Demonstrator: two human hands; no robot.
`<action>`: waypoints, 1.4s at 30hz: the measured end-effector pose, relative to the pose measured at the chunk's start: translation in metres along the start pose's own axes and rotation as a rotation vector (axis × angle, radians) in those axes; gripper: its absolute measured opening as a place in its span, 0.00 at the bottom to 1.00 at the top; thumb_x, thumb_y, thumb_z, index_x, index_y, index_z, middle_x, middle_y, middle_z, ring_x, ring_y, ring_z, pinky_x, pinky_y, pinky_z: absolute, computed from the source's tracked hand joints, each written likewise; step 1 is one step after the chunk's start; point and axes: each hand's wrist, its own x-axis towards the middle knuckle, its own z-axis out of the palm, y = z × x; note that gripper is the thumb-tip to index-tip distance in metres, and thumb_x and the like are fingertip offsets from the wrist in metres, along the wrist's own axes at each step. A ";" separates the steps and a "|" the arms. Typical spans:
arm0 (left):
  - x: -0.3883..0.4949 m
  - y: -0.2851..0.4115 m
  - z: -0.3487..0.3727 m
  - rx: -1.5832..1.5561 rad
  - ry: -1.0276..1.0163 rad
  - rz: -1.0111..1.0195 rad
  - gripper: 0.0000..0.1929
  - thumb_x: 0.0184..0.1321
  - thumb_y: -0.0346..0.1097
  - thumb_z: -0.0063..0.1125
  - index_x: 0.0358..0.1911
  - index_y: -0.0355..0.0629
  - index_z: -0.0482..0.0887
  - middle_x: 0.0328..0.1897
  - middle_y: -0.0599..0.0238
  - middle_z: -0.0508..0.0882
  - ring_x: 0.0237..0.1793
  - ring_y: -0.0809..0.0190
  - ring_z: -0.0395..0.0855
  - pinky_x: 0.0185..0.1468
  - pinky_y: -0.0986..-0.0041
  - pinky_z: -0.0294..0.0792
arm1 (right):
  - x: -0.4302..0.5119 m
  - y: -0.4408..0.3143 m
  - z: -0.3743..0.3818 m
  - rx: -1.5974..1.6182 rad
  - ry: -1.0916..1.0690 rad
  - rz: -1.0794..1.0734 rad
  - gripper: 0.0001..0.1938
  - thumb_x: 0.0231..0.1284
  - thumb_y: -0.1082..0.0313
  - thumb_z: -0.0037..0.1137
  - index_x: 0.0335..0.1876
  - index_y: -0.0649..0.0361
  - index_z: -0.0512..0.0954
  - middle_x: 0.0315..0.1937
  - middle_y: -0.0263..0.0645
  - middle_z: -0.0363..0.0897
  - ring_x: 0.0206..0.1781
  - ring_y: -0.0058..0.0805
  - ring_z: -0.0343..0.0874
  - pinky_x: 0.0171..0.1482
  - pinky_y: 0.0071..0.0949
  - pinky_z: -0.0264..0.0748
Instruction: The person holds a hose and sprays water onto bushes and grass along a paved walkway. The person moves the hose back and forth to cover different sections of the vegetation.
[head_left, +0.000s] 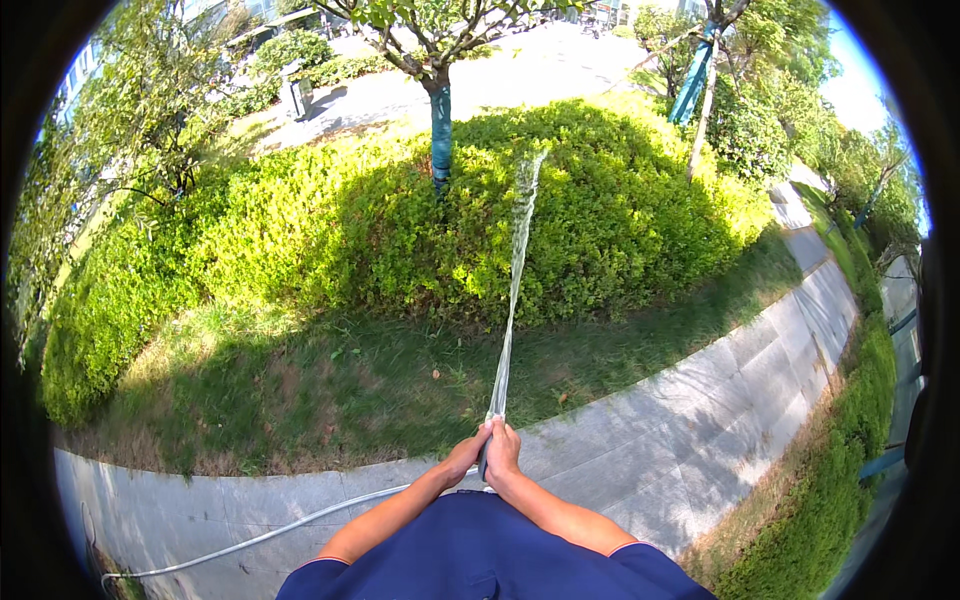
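Both of my hands are closed together around the end of a garden hose, held out in front of my waist. My left hand (468, 453) grips it from the left, my right hand (502, 448) from the right, with the thumbs up at the outlet. Between the palms a dark part of the hose end (484, 459) shows; most of it is hidden. A stream of water (513, 300) shoots forward and breaks up over the clipped green hedge (600, 217). Behind my left forearm the pale hose (300, 523) runs away across the paving to the lower left.
A grey stone path (675, 420) curves around a grass strip (322, 390) before the hedge. A tree trunk in blue-green wrap (441, 139) rises from the hedge. Another wrapped trunk (691, 75) has a support pole (703, 120). More low hedge (802, 525) borders the path's right side.
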 end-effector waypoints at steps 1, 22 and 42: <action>0.002 -0.003 0.001 -0.001 0.002 0.007 0.40 0.60 0.74 0.35 0.44 0.37 0.81 0.40 0.65 0.80 0.35 0.68 0.71 0.41 0.75 0.63 | 0.001 -0.001 -0.002 0.013 -0.008 -0.001 0.17 0.71 0.58 0.41 0.32 0.62 0.74 0.26 0.31 0.72 0.30 0.19 0.69 0.33 0.24 0.66; -0.038 -0.002 -0.045 0.052 0.067 -0.045 0.42 0.65 0.68 0.28 0.65 0.33 0.63 0.65 0.51 0.70 0.65 0.57 0.67 0.67 0.68 0.59 | -0.012 0.033 0.033 -0.108 -0.133 0.114 0.17 0.70 0.58 0.43 0.28 0.62 0.75 0.25 0.31 0.73 0.28 0.19 0.69 0.33 0.25 0.67; -0.036 0.002 -0.045 0.170 0.132 -0.008 0.46 0.60 0.74 0.32 0.54 0.28 0.76 0.56 0.49 0.77 0.57 0.57 0.72 0.61 0.70 0.61 | -0.018 0.030 0.040 -0.043 -0.063 0.049 0.17 0.70 0.58 0.41 0.30 0.63 0.74 0.27 0.33 0.74 0.30 0.20 0.71 0.35 0.25 0.68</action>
